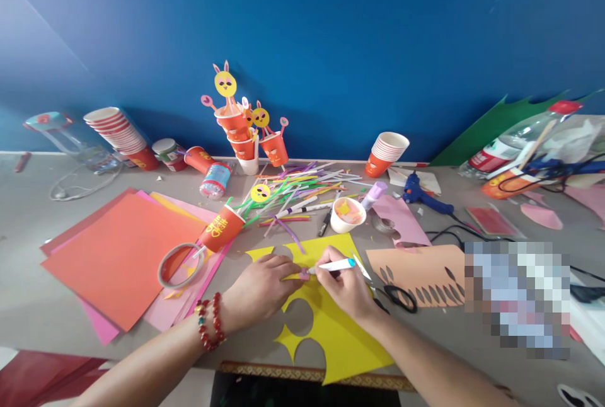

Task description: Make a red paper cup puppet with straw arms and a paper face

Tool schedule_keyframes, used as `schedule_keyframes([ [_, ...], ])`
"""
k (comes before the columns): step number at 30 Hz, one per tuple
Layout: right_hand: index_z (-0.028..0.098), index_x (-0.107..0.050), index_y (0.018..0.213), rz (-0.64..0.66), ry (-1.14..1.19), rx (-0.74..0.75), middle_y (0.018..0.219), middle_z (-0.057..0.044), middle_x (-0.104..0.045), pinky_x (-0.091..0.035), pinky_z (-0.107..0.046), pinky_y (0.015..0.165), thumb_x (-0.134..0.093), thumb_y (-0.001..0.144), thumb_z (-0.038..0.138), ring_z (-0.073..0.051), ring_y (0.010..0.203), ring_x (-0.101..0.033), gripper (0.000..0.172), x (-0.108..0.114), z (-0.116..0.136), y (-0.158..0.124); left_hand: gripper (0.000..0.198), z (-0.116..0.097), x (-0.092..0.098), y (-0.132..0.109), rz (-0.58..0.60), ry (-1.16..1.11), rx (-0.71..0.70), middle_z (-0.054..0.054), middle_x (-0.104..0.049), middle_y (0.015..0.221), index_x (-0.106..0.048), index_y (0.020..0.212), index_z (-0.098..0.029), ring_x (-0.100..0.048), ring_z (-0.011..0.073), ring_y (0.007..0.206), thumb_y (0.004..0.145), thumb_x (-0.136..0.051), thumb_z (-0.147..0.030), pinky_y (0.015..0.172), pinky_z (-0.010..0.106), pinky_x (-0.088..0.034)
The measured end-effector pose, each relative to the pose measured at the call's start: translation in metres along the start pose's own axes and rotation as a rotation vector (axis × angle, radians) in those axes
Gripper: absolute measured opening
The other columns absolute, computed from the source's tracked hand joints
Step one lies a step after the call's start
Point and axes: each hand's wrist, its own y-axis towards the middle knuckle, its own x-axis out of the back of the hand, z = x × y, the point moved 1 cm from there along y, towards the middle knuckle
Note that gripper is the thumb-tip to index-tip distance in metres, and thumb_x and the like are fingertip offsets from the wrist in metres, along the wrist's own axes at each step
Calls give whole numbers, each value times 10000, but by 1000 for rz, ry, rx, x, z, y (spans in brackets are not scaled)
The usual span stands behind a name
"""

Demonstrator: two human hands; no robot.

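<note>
In my right hand (pixel 345 284) is a white marker (pixel 336 264) with a blue end, held like a pen. Its tip touches or nearly touches a small pink paper piece (pixel 304 274). My left hand (pixel 265 284), with a beaded bracelet on the wrist, pinches or presses that piece with its fingertips over the yellow sheet (pixel 338 325). Round holes and curved cuts run through this sheet. Black-handled scissors (pixel 401 298) lie right of my right hand, partly hidden. A white paper cup (pixel 347 215) with paper cut-outs stands just beyond my hands.
Orange and pink sheets (pixel 111 256) lie left, with a tape roll (pixel 165 268) and a tipped red cup (pixel 222 229). Colourful sticks (pixel 302 189) spread behind. Decorated cups (pixel 274 149) stand by the blue wall. A blue glue gun (pixel 423 196) and its cable are right, near an orange-tan sheet (pixel 416 262).
</note>
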Motion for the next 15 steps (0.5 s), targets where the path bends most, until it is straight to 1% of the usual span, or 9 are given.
schedule_keyframes([
  [5, 238, -481, 732, -4, -43, 4, 608, 49, -493, -338, -228, 488, -519, 893, 237, -136, 526, -490, 166, 0, -2, 1, 331, 1, -1, 1, 20, 13, -2, 87, -674, 1258, -589, 1312, -216, -594, 263, 1158, 999, -480, -216, 983, 445, -512],
  [10, 232, -471, 721, -27, -78, 28, 605, 56, -475, -335, -224, 493, -507, 892, 240, -124, 516, -469, 175, 0, -2, 1, 330, 1, -2, 1, 14, 11, -2, 87, -678, 1251, -592, 1311, -210, -602, 263, 1145, 1008, -462, -224, 973, 446, -518],
  [15, 233, -470, 724, -22, -90, 15, 599, 58, -479, -337, -219, 484, -514, 894, 242, -124, 512, -490, 176, -1, -1, 1, 327, 1, -3, 0, 8, 14, -9, 89, -678, 1254, -594, 1305, -210, -601, 266, 1150, 998, -482, -220, 980, 448, -512],
])
